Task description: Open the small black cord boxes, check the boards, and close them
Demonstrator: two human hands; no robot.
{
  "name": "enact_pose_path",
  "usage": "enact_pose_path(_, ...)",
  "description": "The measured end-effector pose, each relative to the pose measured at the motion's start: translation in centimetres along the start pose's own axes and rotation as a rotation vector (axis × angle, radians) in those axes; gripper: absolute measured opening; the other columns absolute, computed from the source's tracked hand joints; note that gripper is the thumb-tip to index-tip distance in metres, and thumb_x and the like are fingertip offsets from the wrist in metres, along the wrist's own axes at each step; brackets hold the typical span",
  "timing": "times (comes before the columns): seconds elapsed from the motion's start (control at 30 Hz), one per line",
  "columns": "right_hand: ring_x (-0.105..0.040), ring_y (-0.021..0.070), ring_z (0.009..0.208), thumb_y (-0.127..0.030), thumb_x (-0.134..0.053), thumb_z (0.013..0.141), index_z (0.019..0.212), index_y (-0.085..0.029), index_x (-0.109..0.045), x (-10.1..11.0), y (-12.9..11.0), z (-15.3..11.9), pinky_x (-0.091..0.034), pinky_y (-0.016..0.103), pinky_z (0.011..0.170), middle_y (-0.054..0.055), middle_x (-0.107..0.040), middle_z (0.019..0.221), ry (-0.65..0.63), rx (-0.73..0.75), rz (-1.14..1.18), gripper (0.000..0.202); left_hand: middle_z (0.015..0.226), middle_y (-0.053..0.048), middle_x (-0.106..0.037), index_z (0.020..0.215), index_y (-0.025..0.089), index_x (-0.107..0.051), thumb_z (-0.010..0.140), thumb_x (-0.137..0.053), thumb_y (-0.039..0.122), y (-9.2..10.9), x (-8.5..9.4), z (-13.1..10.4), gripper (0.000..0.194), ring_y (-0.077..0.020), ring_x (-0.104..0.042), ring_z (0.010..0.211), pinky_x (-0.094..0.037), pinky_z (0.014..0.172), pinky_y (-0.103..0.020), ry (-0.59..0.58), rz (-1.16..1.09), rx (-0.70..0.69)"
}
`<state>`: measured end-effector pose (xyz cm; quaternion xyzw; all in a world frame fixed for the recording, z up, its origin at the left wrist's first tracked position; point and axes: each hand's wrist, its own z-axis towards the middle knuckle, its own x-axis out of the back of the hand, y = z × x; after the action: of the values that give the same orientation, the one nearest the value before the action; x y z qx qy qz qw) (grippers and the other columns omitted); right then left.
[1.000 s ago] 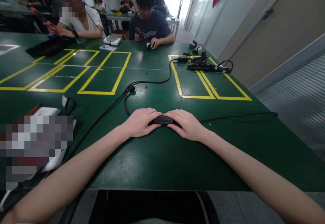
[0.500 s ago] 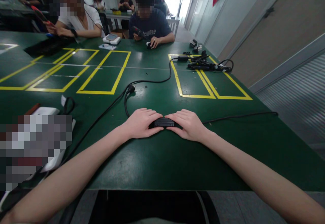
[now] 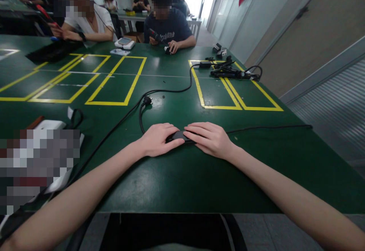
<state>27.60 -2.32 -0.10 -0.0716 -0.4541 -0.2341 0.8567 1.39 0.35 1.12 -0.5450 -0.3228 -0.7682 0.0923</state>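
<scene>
A small black box, seemingly a power adapter [image 3: 180, 134], lies on the green table [image 3: 159, 182] between my hands. My left hand [image 3: 159, 139] grips its left end, thumb along the near side. Over its right end lies my right hand [image 3: 211, 139], fingers together on top and partly hiding it. A black cable [image 3: 265, 128] runs off to the right from behind my right hand. Beyond my left hand, a black plug [image 3: 147, 100] rests on the table, and its cord curves down towards that hand.
Another black cable [image 3: 114, 126] crosses the table to a small black block [image 3: 205, 65] and a heap of black cables [image 3: 228, 72]. Yellow tape outlines [image 3: 107, 103] mark the table. White and blurred items lie at the left. Two people sit across.
The black box has turned so that its smooth top shows. My right hand has shifted over it, its fingers now lying across the top.
</scene>
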Motion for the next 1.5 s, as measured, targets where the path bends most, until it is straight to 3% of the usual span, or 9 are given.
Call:
enact_pose_path(0.1,-0.072,0.0254,0.110,-0.017,-0.050,0.103,0.133,-0.018,-0.066,0.0,0.0,0.0,-0.061,0.039,0.090,0.014,-0.075,0.126,0.033,0.017,-0.010,0.034,0.087,-0.005,-0.070,0.095,0.018,-0.067,0.106,-0.043,0.055,0.0,-0.1,0.0,0.046,-0.0197,-0.065,0.079,-0.048,0.071,-0.030,-0.020,-0.049,0.034)
enact_pose_path(0.37,-0.075,0.0221,0.099,-0.014,-0.045,0.102,0.128,-0.022,-0.067,-0.2,0.9,-0.2,-0.062,0.036,0.081,0.012,-0.076,0.121,-0.102,-0.067,0.031,0.035,0.094,-0.005,-0.072,0.104,0.019,-0.064,0.092,-0.072,0.055,0.1,-0.9,-0.2,0.039,-0.0222,-0.068,0.083,-0.049,0.073,-0.032,0.150,0.042,0.049)
enact_pose_path(0.53,-0.074,0.0244,0.098,-0.027,-0.057,0.099,0.137,-0.016,-0.059,0.0,0.5,0.2,-0.061,0.038,0.081,0.014,-0.076,0.115,-0.075,-0.116,0.170,0.039,0.083,-0.003,-0.068,0.094,0.018,-0.061,0.094,-0.069,0.052,0.2,-0.6,0.0,0.035,-0.0211,-0.065,0.077,-0.044,0.071,-0.032,0.150,0.133,0.004)
enact_pose_path(0.73,-0.072,0.0239,0.085,-0.035,-0.059,0.103,0.114,-0.019,-0.066,0.4,0.4,0.5,-0.057,0.038,0.079,0.010,-0.076,0.095,-0.082,-0.181,0.232,0.020,0.089,-0.004,-0.069,0.098,0.019,-0.062,0.096,-0.065,0.053,0.1,-0.9,-0.1,0.034,-0.0214,-0.064,0.082,-0.046,0.073,-0.032,0.156,0.108,-0.003)
enact_pose_path(0.9,-0.069,0.0231,0.083,-0.027,-0.057,0.102,0.100,-0.020,-0.063,0.4,0.2,0.7,-0.053,0.037,0.075,0.010,-0.075,0.096,-0.043,-0.135,0.194,0.009,0.091,-0.005,-0.071,0.097,0.018,-0.064,0.099,-0.064,0.051,-0.2,-0.8,-0.1,0.033,-0.0208,-0.064,0.083,-0.048,0.072,-0.031,0.182,0.071,-0.034)
enact_pose_path(1.07,-0.068,0.0243,0.087,-0.030,-0.059,0.102,0.118,-0.018,-0.062,0.1,0.0,0.8,-0.054,0.038,0.077,0.012,-0.074,0.102,-0.012,-0.122,0.151,0.019,0.087,-0.006,-0.070,0.094,0.018,-0.066,0.102,-0.055,0.054,0.0,-0.6,0.0,0.039,-0.0215,-0.063,0.083,-0.049,0.075,-0.033,0.158,0.122,-0.044)
enact_pose_path(1.17,-0.067,0.0226,0.082,-0.029,-0.057,0.103,0.112,-0.018,-0.064,0.2,0.0,0.8,-0.053,0.036,0.073,0.010,-0.073,0.096,-0.021,-0.140,0.155,0.015,0.087,-0.006,-0.071,0.097,0.017,-0.068,0.102,-0.056,0.056,0.0,-0.7,-0.1,0.040,-0.0212,-0.064,0.082,-0.050,0.075,-0.033,0.163,0.099,-0.029)
enact_pose_path(1.4,-0.069,0.0230,0.089,-0.035,-0.047,0.107,0.135,-0.018,-0.060,0.5,-0.4,0.8,-0.056,0.035,0.075,0.012,-0.072,0.107,-0.211,-0.098,0.131,0.035,0.092,-0.008,-0.072,0.101,0.017,-0.068,0.105,-0.051,0.056,-0.2,-0.6,0.0,0.043,-0.0219,-0.066,0.086,-0.051,0.077,-0.032,0.124,0.134,-0.142)
enact_pose_path(1.5,-0.070,0.0213,0.085,-0.033,-0.042,0.110,0.141,-0.019,-0.058,0.6,-0.3,0.6,-0.056,0.032,0.073,0.011,-0.073,0.106,-0.245,-0.139,0.139,0.038,0.103,-0.011,-0.074,0.115,0.015,-0.067,0.105,-0.050,0.054,-0.3,-0.5,0.0,0.044,-0.0241,-0.068,0.096,-0.054,0.085,-0.035,0.166,0.138,-0.157)
